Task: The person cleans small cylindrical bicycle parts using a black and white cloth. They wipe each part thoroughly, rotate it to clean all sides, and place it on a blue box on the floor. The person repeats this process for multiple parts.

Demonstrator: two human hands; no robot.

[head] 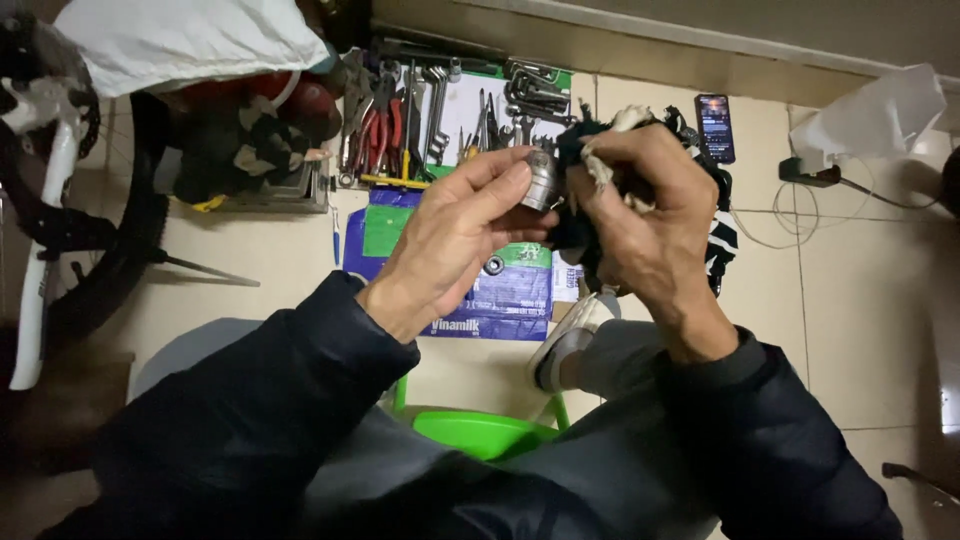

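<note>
My left hand (455, 235) holds a small round metal part (541, 180) between thumb and fingertips, raised above the floor. My right hand (640, 215) is closed on a dark rag with white stripes (718, 235), and the rag is pressed against the right side of the metal part. Most of the part is hidden by my fingers and the rag. Both arms are in dark sleeves.
Below lie a blue printed bag (505, 295), a spread of wrenches and pliers (420, 120), a phone (715, 125) and a charger cable (800, 215). A bicycle wheel and white fork (45, 230) stand at left. A green stool (480, 430) sits between my legs.
</note>
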